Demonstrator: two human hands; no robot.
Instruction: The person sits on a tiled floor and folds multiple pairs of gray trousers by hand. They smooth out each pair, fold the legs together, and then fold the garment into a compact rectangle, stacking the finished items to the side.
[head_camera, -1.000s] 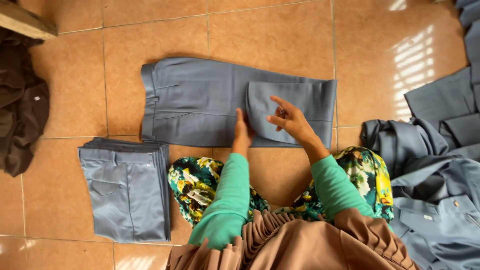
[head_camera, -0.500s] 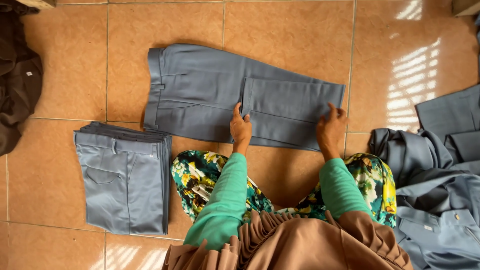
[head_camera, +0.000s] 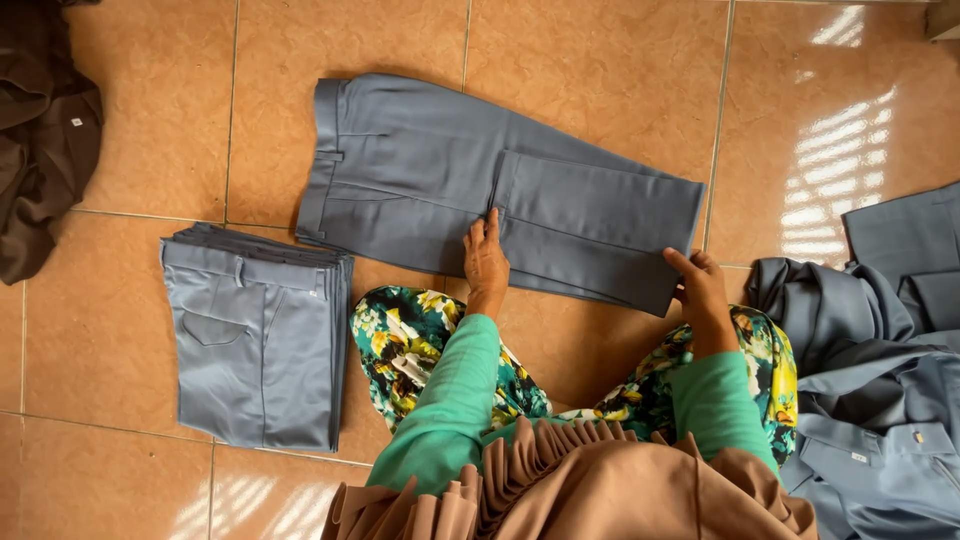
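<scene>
While the person sits on the tiled floor (head_camera: 600, 60), the left hand (head_camera: 486, 262) lies flat, fingers together, on the grey trousers (head_camera: 420, 170) spread just ahead of the knees. The right hand (head_camera: 700, 295) pinches the folded leg end. A folded stack (head_camera: 255, 345) lies left; loose grey garments (head_camera: 880, 380) lie right.

Open tile floor (head_camera: 590, 60) above and right of the folded grey trousers (head_camera: 500, 190); free passage there. Narrow tile strip between trousers and the stacked folded pile (head_camera: 255, 345), passable. Blocked on the right by the heap of grey garments (head_camera: 870, 370). Brown cloth (head_camera: 40, 140) closing off the far left. Near side hemmed in by floral-clad knees (head_camera: 410, 340).
</scene>
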